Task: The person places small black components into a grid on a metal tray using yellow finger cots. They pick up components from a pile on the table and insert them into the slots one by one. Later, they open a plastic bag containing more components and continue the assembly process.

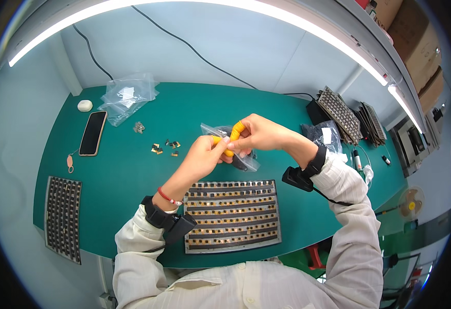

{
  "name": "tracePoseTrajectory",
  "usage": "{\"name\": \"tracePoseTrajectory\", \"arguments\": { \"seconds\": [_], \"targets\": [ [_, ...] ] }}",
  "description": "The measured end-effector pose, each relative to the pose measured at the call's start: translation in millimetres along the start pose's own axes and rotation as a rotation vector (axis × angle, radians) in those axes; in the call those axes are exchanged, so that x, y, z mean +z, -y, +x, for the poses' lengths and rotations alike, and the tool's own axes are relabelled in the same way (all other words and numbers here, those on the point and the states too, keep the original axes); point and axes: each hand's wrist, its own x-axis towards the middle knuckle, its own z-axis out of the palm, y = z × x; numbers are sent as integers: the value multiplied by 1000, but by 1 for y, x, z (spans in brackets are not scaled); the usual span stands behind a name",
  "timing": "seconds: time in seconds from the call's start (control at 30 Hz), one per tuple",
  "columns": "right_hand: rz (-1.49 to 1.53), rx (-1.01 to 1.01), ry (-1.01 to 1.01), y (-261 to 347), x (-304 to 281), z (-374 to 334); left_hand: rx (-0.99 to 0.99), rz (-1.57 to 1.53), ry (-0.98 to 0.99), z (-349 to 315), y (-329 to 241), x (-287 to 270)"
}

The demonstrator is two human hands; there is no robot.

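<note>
My left hand (203,157) and my right hand (262,135) meet over the middle of the table, with yellow finger cots on some fingers. Both are closed in a pinch, fingertips touching; whatever sits between them is too small or hidden to make out. Behind and beneath the fingers lies a clear zip bag (249,163) with dark contents, partly covered by the hands. Nearer me is a metal tray (232,253) filled with rows of small black and gold parts. Left of my left hand, several loose black and gold parts (157,149) lie on the green table (132,206).
At the left are a phone (93,134), a white case (85,105), clear bags (127,98), small metal pieces (139,127) and another filled tray (63,220) at the edge. Stacked trays (339,113), a dark-filled bag (324,137) and a small bottle (357,159) stand at the right.
</note>
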Motion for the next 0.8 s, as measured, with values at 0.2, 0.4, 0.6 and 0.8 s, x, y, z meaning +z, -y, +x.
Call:
{"name": "tracePoseTrajectory", "arguments": {
  "seconds": [0.2, 0.4, 0.6, 0.8],
  "targets": [
    [221, -51, 1, -16, 6, 10, 109, -78, -158, 5, 15, 8],
    [319, -139, 25, -24, 6, 13, 171, -376, -203, 8, 19, 15],
    [641, -227, -89, -42, 6, 17, 107, -577, -183, 12, 25, 5],
    [-107, -197, -494, 0, -23, -4, 77, -339, -341, 3, 2, -15]
  ]
}}
